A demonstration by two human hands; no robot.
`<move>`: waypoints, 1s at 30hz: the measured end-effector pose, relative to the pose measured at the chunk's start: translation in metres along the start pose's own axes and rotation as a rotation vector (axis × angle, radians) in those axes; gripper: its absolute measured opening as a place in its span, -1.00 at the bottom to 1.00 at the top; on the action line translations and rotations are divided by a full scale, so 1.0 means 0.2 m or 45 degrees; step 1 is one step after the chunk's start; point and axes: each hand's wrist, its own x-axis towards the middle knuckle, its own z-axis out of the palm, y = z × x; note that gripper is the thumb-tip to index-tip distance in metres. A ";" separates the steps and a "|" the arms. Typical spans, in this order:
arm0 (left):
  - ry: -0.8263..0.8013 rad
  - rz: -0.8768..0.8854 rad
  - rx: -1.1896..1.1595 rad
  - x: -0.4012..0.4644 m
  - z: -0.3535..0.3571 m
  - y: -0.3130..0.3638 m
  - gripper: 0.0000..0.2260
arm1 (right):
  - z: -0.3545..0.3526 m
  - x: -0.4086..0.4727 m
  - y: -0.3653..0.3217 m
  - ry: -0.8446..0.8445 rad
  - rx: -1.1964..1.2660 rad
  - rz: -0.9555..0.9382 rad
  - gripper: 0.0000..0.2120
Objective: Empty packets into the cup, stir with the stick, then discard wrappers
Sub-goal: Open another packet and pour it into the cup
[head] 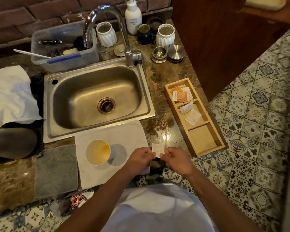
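While the cup [98, 152] stands nearby, both hands [159, 160] pinch one white packet [157, 150] between them.

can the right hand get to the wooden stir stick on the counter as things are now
Probably not right away: the right hand and the left hand are both pinching a white packet. The stir stick lies bare on the counter just beyond it with nothing over it, so once the packet is let go the way looks free.

Brown marble surface [159, 77]: steel sink [97, 99] set in, white cloth [124, 131] w/ cup [97, 152] on it, grey mat [56, 169] left, wooden tray [193, 114] right, stir stick [166, 137] between.
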 end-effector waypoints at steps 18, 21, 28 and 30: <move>0.142 -0.131 0.325 0.15 0.08 -0.03 -0.66 | -0.01 0.15 0.05 0.053 -0.243 0.086 -0.77; 0.149 -0.166 0.414 0.15 0.08 -0.03 -0.71 | -0.01 0.14 0.04 0.063 -0.214 0.097 -0.75; 0.194 -0.193 0.440 0.17 0.10 -0.05 -0.67 | 0.01 0.16 0.05 0.088 -0.204 0.121 -0.76; 0.212 -0.190 0.449 0.18 0.10 -0.06 -0.65 | 0.01 0.16 0.05 0.081 -0.204 0.121 -0.75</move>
